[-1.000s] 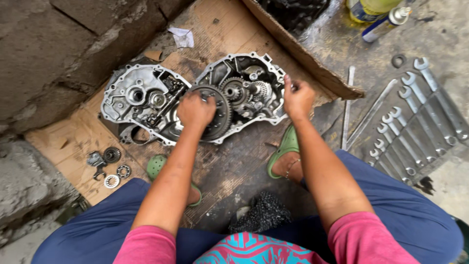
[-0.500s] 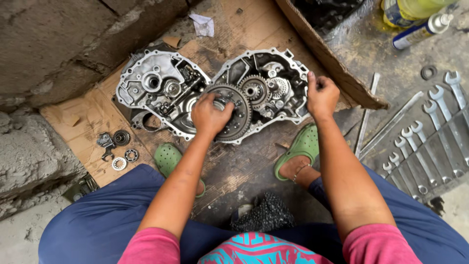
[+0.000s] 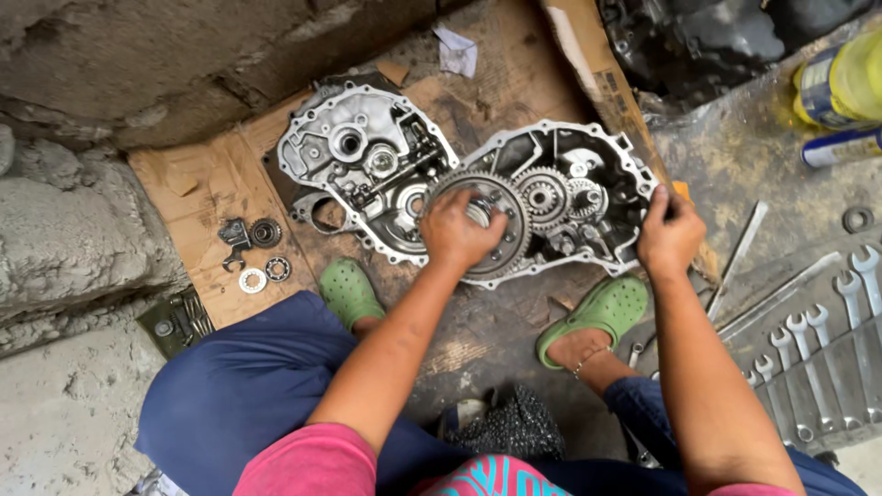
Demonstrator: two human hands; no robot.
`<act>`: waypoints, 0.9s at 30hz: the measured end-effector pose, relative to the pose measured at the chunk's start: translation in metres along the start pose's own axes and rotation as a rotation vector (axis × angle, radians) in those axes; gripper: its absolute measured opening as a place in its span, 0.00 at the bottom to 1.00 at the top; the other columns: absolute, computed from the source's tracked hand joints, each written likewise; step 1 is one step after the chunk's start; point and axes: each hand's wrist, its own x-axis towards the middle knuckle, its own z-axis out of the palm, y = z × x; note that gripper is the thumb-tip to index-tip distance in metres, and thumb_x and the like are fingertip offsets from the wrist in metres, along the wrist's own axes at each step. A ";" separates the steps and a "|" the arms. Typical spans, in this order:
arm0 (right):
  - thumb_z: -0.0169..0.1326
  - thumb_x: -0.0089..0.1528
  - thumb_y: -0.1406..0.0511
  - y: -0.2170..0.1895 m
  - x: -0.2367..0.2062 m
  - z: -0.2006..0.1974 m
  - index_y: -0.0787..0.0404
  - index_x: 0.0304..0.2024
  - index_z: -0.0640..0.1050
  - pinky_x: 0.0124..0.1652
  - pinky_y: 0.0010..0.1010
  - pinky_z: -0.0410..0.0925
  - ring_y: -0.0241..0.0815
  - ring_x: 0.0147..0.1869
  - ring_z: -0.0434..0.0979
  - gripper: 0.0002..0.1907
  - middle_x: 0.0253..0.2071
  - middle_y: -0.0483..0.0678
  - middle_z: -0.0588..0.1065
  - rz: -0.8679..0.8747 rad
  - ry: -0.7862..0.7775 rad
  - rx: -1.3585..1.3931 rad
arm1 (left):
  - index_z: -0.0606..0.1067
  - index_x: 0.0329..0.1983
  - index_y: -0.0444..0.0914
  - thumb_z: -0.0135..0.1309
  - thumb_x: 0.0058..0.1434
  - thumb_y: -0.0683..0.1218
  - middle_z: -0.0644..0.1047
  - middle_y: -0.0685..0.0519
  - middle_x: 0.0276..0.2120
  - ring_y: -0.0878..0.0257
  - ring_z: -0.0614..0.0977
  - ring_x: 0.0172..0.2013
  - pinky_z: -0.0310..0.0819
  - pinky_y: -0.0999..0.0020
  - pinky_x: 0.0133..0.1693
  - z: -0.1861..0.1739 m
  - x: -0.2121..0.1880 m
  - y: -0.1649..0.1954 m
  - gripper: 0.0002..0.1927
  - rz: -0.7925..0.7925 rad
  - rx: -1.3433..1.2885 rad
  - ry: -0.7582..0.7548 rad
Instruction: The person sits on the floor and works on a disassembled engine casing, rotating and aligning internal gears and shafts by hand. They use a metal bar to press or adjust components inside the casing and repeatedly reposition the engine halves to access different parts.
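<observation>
Two halves of a metal gearbox casing lie open on cardboard [image 3: 211, 211]: the left half [image 3: 354, 152] and the right half [image 3: 588, 197] with several gears inside. My left hand [image 3: 459, 230] grips the large toothed gear [image 3: 505, 248] at the join of the two halves. My right hand [image 3: 669, 231] holds the right rim of the right casing half. My feet in green clogs [image 3: 347, 289] [image 3: 602, 312] rest just below the casings.
Small bearings and rings [image 3: 257, 253] lie on the cardboard at left. A row of spanners [image 3: 818, 354] and long bars [image 3: 740, 262] lie on the ground at right. A yellow bottle [image 3: 841, 83] and spray can [image 3: 841, 147] sit top right. A rough stone wall [image 3: 83, 220] runs along the left.
The view has shifted, so the casings sit further right in the frame. Both hands keep their hold on the big gear and the casing rim.
</observation>
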 end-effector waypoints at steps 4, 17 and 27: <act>0.55 0.74 0.55 0.004 -0.004 0.004 0.70 0.40 0.82 0.39 0.42 0.70 0.55 0.34 0.80 0.23 0.34 0.63 0.79 0.068 -0.030 -0.069 | 0.82 0.38 0.38 0.60 0.49 0.57 0.83 0.45 0.39 0.47 0.84 0.42 0.78 0.54 0.47 -0.003 -0.003 -0.002 0.21 0.005 -0.010 0.001; 0.55 0.76 0.54 0.003 -0.010 0.006 0.70 0.40 0.82 0.34 0.43 0.67 0.54 0.29 0.74 0.24 0.28 0.61 0.76 0.049 -0.025 -0.153 | 0.82 0.40 0.36 0.56 0.49 0.60 0.83 0.44 0.40 0.49 0.84 0.43 0.78 0.54 0.47 -0.002 -0.005 -0.015 0.26 -0.018 0.043 -0.078; 0.55 0.76 0.52 0.014 -0.010 0.009 0.70 0.39 0.82 0.33 0.42 0.65 0.49 0.27 0.72 0.26 0.26 0.59 0.75 0.017 -0.009 -0.146 | 0.81 0.38 0.37 0.55 0.49 0.60 0.82 0.44 0.40 0.48 0.83 0.43 0.77 0.53 0.46 -0.007 -0.005 -0.011 0.25 -0.055 0.034 -0.111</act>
